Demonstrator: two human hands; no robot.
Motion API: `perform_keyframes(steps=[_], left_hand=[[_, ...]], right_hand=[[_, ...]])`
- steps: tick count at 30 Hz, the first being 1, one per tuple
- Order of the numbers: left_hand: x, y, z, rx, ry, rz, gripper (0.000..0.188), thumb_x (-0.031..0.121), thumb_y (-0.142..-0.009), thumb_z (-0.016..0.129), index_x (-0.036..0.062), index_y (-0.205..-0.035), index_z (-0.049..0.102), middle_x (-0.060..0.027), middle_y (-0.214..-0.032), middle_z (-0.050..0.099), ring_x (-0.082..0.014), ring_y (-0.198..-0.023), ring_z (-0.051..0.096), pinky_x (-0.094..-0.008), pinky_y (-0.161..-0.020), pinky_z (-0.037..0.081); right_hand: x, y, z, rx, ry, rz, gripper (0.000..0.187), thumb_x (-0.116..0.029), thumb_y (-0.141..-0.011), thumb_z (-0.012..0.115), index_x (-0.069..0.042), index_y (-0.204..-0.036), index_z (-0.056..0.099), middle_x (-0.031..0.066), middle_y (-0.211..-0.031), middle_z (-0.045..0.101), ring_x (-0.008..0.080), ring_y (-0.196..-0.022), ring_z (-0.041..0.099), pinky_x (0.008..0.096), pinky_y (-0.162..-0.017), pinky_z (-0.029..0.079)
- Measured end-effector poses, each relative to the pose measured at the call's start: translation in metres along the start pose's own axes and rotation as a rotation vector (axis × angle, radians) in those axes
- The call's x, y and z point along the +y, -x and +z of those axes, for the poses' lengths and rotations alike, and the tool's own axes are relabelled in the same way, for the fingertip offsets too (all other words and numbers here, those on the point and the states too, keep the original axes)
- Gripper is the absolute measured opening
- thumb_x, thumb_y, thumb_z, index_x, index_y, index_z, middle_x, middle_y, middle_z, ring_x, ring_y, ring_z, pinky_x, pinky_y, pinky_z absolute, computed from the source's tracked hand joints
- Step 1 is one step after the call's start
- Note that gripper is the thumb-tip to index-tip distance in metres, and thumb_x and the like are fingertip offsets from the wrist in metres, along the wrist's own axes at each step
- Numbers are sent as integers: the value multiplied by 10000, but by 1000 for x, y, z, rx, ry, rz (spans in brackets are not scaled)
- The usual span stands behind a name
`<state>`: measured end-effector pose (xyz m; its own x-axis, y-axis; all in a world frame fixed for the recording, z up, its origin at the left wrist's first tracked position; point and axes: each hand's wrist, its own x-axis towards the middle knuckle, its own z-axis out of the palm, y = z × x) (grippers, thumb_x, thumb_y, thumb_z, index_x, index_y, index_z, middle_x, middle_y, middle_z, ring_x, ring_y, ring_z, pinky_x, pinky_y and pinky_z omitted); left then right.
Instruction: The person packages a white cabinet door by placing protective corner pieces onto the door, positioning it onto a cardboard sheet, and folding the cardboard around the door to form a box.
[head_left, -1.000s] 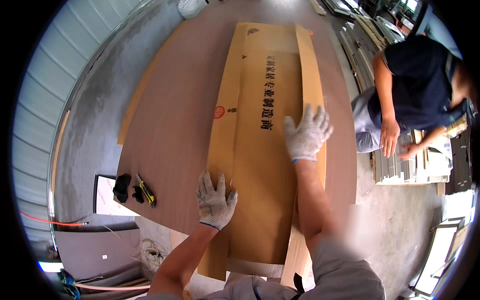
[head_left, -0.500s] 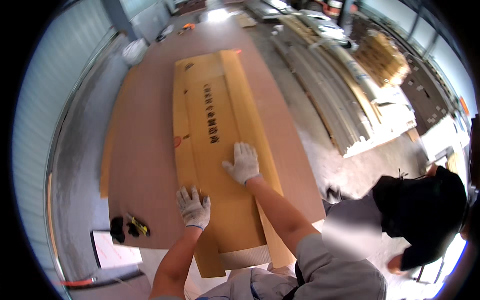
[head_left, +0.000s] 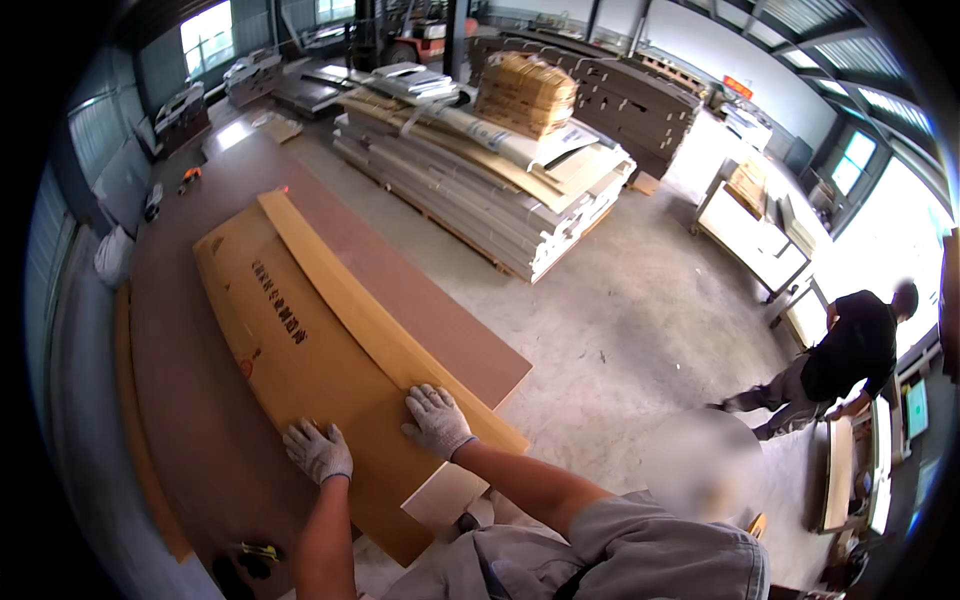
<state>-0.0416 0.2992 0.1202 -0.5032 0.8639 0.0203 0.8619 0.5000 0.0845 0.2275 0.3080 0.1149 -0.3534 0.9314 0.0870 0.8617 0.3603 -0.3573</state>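
A long flat brown carton [head_left: 335, 355] with dark printing lies lengthwise on a brown board-topped table [head_left: 180, 380]. My left hand [head_left: 319, 451], in a pale knitted glove, rests palm down near the carton's left edge with fingers spread. Also gloved, my right hand [head_left: 438, 420] lies flat on the carton beside its long right flap [head_left: 365, 320], fingers outstretched. Neither hand grips anything. At the near end, close to my body, a pale flat piece [head_left: 445, 492] shows below my right wrist; its lower part is hidden by my clothing.
A yellow-and-black hand tool [head_left: 260, 551] lies at the table's near left. Right of the table stands a pallet stack of long panels [head_left: 460, 185] topped by a wrapped bundle [head_left: 525, 95]. A co-worker [head_left: 850, 345] is at far right, near a white bench [head_left: 745, 235].
The view has swung right, bringing in more of the workshop. My right hand is now beside the carton's right flap, both palms still down. The co-worker has moved farther off.
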Motion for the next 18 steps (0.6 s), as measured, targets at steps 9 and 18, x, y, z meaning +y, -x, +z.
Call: perform_keyframes(steps=[9, 18], left_hand=[[18, 11, -5, -22, -31, 69, 773, 541, -1077, 541, 53, -1656, 387, -255, -1710, 369, -441, -1592, 328, -562, -1307, 276], [8, 28, -18, 90, -233, 20, 703, 573, -1092, 509, 75, -1586, 470, -206, -1606, 486, -387, -1506, 440, -546, -1178, 429]], right_hand=[[8, 17, 0, 119, 75, 73, 676, -525, -995, 617, -14, -1437, 636, 214, -1618, 522, 373, -1551, 424, 513, -1313, 267], [-13, 19, -26, -106, -51, 70, 739, -487, -1047, 563, 20, -1581, 493, 225, -1747, 354, 365, -1664, 241, 526, -1368, 154]])
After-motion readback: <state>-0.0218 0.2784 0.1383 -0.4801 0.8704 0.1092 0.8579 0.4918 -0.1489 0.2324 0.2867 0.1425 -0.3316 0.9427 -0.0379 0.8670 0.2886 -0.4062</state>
